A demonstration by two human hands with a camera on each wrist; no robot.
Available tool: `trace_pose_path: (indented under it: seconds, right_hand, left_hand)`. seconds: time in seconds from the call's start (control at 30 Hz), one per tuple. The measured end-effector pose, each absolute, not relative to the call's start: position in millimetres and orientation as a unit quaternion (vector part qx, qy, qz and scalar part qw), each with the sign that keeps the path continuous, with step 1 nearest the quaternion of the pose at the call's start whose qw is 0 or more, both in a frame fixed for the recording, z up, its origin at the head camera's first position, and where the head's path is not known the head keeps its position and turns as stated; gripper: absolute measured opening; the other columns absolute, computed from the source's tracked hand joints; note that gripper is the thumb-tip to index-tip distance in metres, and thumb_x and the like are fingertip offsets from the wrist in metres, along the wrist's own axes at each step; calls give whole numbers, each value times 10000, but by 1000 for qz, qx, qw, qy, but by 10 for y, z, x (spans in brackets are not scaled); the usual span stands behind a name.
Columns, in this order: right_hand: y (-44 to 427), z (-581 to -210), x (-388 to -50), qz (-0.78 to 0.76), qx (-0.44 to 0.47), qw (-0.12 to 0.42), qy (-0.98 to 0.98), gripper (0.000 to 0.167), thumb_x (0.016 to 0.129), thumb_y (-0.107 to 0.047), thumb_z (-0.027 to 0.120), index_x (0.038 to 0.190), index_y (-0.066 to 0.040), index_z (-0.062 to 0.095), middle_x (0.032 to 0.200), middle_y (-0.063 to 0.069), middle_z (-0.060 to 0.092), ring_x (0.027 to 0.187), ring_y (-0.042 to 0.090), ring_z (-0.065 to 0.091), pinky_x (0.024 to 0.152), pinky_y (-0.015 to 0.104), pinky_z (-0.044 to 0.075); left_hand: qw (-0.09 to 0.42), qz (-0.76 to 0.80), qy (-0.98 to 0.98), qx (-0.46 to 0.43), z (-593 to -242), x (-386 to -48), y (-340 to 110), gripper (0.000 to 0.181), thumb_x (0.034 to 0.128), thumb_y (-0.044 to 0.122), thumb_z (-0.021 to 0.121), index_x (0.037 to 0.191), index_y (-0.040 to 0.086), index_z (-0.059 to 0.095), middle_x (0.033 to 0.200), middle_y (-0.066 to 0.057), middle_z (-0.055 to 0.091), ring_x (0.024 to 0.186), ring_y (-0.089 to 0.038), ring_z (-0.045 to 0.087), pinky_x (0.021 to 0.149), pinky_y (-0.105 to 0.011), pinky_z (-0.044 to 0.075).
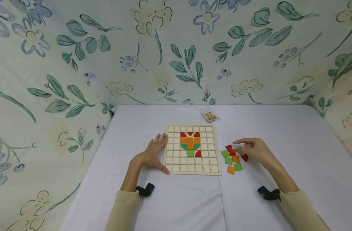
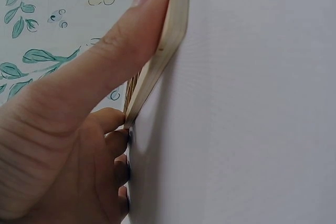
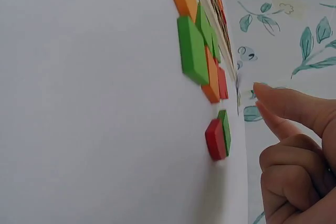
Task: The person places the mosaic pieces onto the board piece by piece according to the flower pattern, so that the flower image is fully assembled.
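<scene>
A square wooden grid board (image 1: 176,163) lies on the table with a pattern of coloured tiles (image 1: 190,140) in its upper middle: red shapes on top, orange squares, green rounded pieces, then a green square and a red quarter-circle. My left hand (image 1: 154,153) rests spread along the board's left edge, its thumb (image 2: 121,40) against the near left corner. To the right lie several loose tiles, among them a green square (image 1: 238,166), an orange square (image 1: 231,170) and a red piece (image 1: 244,157). Over these hovers my right hand (image 1: 255,150), index finger and thumb extended and apart, nothing visible between them.
A small picture card (image 1: 210,115) with a similar coloured design lies beyond the board. White cloth (image 1: 135,128) covers the table, and a floral curtain (image 1: 176,51) hangs behind it. Black straps with devices (image 1: 268,193) sit on both wrists.
</scene>
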State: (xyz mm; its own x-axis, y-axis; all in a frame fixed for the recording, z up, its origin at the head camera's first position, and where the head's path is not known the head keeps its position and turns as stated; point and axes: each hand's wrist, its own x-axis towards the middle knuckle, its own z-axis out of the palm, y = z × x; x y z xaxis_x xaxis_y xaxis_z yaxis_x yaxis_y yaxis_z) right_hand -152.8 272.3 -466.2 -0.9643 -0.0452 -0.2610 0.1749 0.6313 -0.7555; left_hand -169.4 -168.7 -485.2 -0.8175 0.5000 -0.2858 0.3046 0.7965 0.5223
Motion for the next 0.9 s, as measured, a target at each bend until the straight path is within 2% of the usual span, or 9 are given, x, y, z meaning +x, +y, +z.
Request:
trace_pose_path:
  seconds: [0.27,0.9]
  right_hand:
    - [3009,-4793,-1463,-409,62,109,904,532,914,-356,791,1342,-58,687,627,-37,342,683,170,364,617,304,320]
    - [2958,-4842,-1496,-422,70,140,893,526,889,-287,813,1318,-8,690,656,-24,352,698,157,347,580,322,277]
  left_hand:
    - [210,238,923,217,-4870,-1700,-1690,1532,584,522,989,1669,101,-7,1756,-76,-91,1626,-308,-149,1333,-553,-46]
    - [207,235,925,218,-4877,-1701,-1690,1538,579,525,990,1668,94,-6,1755,-81,-86,1626,-318,-141,1333,-553,-42]
